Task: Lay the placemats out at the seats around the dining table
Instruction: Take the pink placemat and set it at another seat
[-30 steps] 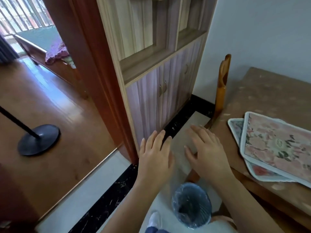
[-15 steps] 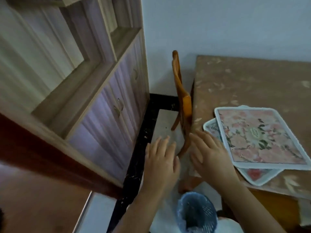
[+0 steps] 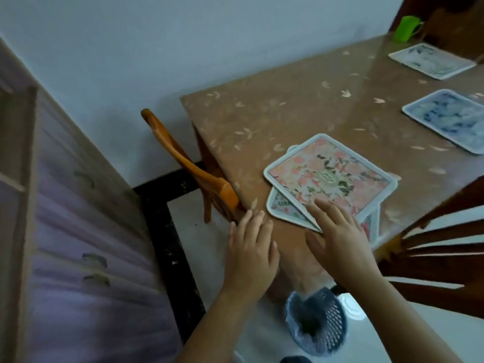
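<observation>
A pink floral placemat (image 3: 330,176) lies on top of a second placemat (image 3: 284,206) near the corner of the brown dining table (image 3: 275,113). Two blue placemats lie flat further along the table: one (image 3: 447,119) at the right edge, one (image 3: 430,61) at the far end. My right hand (image 3: 337,231) hovers open over the near edge of the stacked mats, fingers spread. My left hand (image 3: 251,244) is open beside it, at the table corner, holding nothing.
An orange wooden chair (image 3: 188,166) is pushed in at the table's end by the wall. A dark chair back (image 3: 434,247) stands at the right. A blue mesh waste bin (image 3: 317,323) sits on the floor below my hands. A wooden cabinet (image 3: 65,205) fills the left. A green cup (image 3: 407,28) stands far off.
The view has swung right from the doorway and cabinet to the table. Both hands have come forward to the table corner, the right one now over the stacked mats.
</observation>
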Demonstrator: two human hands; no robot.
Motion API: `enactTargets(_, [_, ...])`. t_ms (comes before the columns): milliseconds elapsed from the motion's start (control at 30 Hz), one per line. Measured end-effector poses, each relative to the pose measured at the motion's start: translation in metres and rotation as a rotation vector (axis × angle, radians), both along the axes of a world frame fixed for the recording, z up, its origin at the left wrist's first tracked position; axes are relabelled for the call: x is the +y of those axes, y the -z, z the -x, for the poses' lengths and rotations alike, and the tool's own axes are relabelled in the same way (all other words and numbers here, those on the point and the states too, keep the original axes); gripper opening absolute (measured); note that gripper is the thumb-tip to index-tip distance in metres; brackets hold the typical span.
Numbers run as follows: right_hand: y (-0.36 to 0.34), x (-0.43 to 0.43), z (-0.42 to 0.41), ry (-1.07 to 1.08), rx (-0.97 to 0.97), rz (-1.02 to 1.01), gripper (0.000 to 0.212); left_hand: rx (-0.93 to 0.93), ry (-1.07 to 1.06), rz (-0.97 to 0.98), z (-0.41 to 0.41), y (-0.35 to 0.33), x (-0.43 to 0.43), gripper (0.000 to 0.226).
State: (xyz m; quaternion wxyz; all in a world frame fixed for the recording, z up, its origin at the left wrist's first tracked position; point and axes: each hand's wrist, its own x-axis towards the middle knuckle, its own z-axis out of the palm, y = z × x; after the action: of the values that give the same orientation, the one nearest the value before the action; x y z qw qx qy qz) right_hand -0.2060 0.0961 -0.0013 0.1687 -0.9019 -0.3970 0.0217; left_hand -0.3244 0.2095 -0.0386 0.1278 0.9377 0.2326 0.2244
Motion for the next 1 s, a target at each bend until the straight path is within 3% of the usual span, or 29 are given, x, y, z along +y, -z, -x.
enactTargets(500, [0.057,0.007,-0.052,0.303,0.051,-0.018,0.045,0.223,0.383,0.026,-0.094,0.054,0.049,0.038])
enactTargets(800, [0.108,0.022,-0.096,0.332,0.124,-0.023,0.047,0.280,0.539,-0.063,-0.158,0.091,0.055,0.035])
enactTargets(1000, [0.132,0.022,-0.103,0.348,0.143,-0.002,0.049,0.376,0.596,0.041,-0.178,0.114,0.065,0.040])
